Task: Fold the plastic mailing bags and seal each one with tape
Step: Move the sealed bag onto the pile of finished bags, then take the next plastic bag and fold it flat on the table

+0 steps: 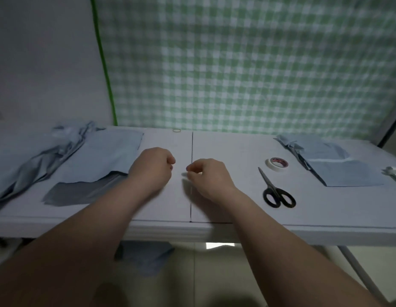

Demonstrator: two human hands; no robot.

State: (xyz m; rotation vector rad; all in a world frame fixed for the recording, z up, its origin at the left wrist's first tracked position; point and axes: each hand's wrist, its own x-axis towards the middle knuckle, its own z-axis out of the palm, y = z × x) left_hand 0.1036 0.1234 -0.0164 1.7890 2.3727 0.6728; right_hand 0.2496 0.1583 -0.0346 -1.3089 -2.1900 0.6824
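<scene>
My left hand (151, 168) hovers over the white table's middle (225, 196) with its fingers curled, and nothing shows in it. A little to its right, my right hand (207, 177) pinches a small pale scrap (184, 174), seemingly a piece of tape, between thumb and fingertips. A flat stack of light blue mailing bags (104, 156) lies just left of my left hand, with a grey one (82, 193) sticking out at its front. Folded blue bags (343, 171) are piled at the right. The tape roll (277, 164) lies right of my right hand.
Black-handled scissors (277, 191) lie in front of the tape roll. Crumpled blue bags (44, 156) spread over the far left. A rubber band (176, 130) sits at the table's back edge. A blue bag (146, 258) lies on the floor under the table. A checked curtain hangs behind.
</scene>
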